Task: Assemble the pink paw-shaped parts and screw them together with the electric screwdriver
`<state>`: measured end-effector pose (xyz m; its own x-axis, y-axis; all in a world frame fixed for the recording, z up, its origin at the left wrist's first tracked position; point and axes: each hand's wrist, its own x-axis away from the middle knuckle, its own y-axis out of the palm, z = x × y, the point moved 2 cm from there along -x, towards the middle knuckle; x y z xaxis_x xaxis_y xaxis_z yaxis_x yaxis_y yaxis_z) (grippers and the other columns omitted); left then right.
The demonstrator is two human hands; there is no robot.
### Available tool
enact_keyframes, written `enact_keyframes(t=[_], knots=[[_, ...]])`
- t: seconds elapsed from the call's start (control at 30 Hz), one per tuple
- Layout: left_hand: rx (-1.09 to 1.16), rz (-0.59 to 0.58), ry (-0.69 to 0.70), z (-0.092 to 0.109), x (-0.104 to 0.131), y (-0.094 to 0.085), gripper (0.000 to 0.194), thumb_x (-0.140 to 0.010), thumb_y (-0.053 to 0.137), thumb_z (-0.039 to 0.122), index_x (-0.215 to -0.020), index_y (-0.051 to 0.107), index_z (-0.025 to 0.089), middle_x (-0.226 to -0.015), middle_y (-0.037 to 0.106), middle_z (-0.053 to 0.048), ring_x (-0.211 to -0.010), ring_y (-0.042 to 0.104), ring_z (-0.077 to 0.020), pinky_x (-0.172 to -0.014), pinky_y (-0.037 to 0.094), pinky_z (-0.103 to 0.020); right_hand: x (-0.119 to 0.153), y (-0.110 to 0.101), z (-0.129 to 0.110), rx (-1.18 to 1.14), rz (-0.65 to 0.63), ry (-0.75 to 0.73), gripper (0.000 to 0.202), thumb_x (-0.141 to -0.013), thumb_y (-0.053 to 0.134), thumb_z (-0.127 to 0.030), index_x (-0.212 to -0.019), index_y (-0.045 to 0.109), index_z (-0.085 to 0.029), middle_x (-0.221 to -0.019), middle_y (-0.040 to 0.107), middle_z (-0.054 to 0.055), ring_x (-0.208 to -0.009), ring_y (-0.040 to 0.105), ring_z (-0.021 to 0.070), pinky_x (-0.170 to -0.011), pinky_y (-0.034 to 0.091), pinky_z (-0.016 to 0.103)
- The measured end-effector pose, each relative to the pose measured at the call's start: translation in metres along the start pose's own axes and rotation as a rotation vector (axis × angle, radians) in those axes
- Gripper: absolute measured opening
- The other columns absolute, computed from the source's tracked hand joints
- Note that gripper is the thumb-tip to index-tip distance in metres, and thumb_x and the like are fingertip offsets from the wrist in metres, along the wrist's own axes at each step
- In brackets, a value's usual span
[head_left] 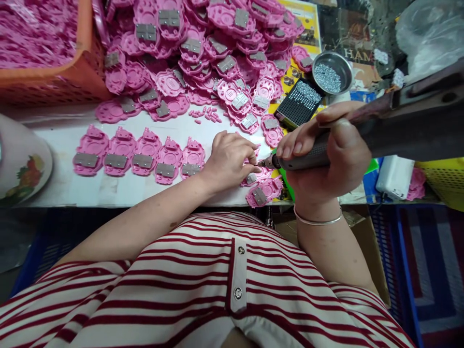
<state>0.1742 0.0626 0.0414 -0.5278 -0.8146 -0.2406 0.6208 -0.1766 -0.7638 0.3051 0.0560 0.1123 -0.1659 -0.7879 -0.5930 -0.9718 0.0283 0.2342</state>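
My right hand (322, 154) is wrapped round a dark electric screwdriver (311, 151), whose tip points left at a pink plastic housing part (266, 171). Close to that tip, the thumb and forefinger of my left hand (232, 157) are pinched together over the same part; what lies between them is hidden. Just below is another pink housing part (264, 192) with a metal plate. To the left of my left hand stands a row of several similar pink parts (145, 152), each with a grey metal plate. Small pink pegs (205, 114) lie behind my left hand.
A large heap of pink parts (203, 43) fills the back. An orange basket (54, 79) with pink pieces stands at left, near a white bowl (25, 159). A metal bowl of screws (332, 72) and a black perforated tray (295, 108) sit at right, beyond a white box (395, 176).
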Motion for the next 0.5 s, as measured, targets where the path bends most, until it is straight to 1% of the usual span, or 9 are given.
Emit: enact_keyframes(t=[0.07,0.1,0.17,0.23,0.3,0.33,0.4,0.43,0.5], knots=[[-0.006,-0.023,0.004,0.003,0.0,0.001,0.014,-0.085,0.071,0.032,-0.074,0.066,0.024,-0.109,0.074,0.0,-0.11,0.058,-0.0239,-0.101,0.033,-0.045,0.003,-0.003,-0.002,0.013,-0.035,0.037,0.025,-0.079,0.069,-0.047,-0.08,0.054,-0.027,-0.044,0.04,-0.011,-0.03,0.037,0.0089,-0.032,0.037,0.024],[-0.004,-0.033,0.005,0.005,0.0,0.002,0.014,-0.085,0.07,0.03,-0.074,0.066,0.024,-0.107,0.074,-0.001,-0.109,0.058,-0.0234,-0.101,0.033,-0.045,0.005,-0.005,-0.002,0.042,-0.044,0.066,0.024,-0.08,0.068,-0.047,-0.082,0.056,-0.027,-0.046,0.043,-0.01,-0.033,0.042,0.0095,-0.035,0.04,0.025],[0.0,-0.051,0.005,0.009,0.001,0.003,0.013,-0.086,0.068,0.027,-0.074,0.065,0.023,-0.102,0.074,-0.001,-0.106,0.059,-0.0223,-0.101,0.034,-0.044,0.008,-0.008,-0.005,0.075,-0.045,0.085,0.023,-0.081,0.068,-0.047,-0.083,0.058,-0.027,-0.049,0.046,-0.009,-0.037,0.047,0.0103,-0.039,0.043,0.026],[-0.003,-0.056,0.013,0.012,0.001,0.003,0.013,-0.086,0.068,0.028,-0.074,0.066,0.023,-0.102,0.074,-0.001,-0.106,0.059,-0.0225,-0.101,0.034,-0.043,0.011,-0.009,-0.007,0.03,-0.038,0.057,0.021,-0.079,0.07,-0.044,-0.083,0.06,-0.026,-0.048,0.047,-0.009,-0.035,0.046,0.01,-0.037,0.043,0.026],[-0.017,-0.05,0.033,0.014,0.002,0.003,0.012,-0.085,0.071,0.034,-0.081,0.068,0.023,-0.11,0.073,-0.002,-0.112,0.057,-0.0243,-0.104,0.033,-0.045,0.011,-0.01,-0.01,-0.058,-0.016,0.02,0.016,-0.079,0.071,-0.038,-0.082,0.062,-0.025,-0.047,0.048,-0.009,-0.032,0.042,0.0091,-0.035,0.043,0.025],[-0.029,-0.041,0.04,0.014,0.004,0.002,0.015,-0.083,0.073,0.038,-0.088,0.069,0.024,-0.116,0.071,-0.003,-0.115,0.055,-0.0258,-0.106,0.031,-0.046,0.011,-0.011,-0.013,-0.096,0.002,0.001,0.014,-0.078,0.071,-0.035,-0.082,0.064,-0.024,-0.047,0.049,-0.009,-0.031,0.041,0.0089,-0.034,0.043,0.024],[-0.065,-0.021,0.043,0.014,0.008,0.001,0.031,-0.081,0.075,0.045,-0.103,0.069,0.024,-0.126,0.068,-0.005,-0.121,0.052,-0.029,-0.108,0.028,-0.049,0.011,-0.012,-0.019,-0.141,0.036,-0.056,0.011,-0.076,0.071,-0.031,-0.08,0.067,-0.022,-0.046,0.05,-0.008,-0.031,0.042,0.0086,-0.032,0.041,0.023],[-0.087,-0.016,0.038,0.013,0.011,0.001,0.035,-0.081,0.074,0.046,-0.108,0.069,0.024,-0.127,0.067,-0.007,-0.121,0.052,-0.0298,-0.108,0.029,-0.049,0.012,-0.014,-0.022,-0.133,0.065,-0.061,0.009,-0.076,0.072,-0.03,-0.079,0.069,-0.022,-0.046,0.05,-0.007,-0.032,0.043,0.0087,-0.033,0.041,0.023],[-0.14,-0.021,0.017,0.012,0.017,0.002,0.029,-0.087,0.068,0.044,-0.108,0.069,0.024,-0.121,0.068,-0.008,-0.115,0.055,-0.0292,-0.102,0.034,-0.047,0.014,-0.02,-0.03,-0.093,0.134,-0.084,0.007,-0.075,0.072,-0.029,-0.078,0.071,-0.024,-0.046,0.051,-0.007,-0.033,0.043,0.0082,-0.033,0.041,0.022]])
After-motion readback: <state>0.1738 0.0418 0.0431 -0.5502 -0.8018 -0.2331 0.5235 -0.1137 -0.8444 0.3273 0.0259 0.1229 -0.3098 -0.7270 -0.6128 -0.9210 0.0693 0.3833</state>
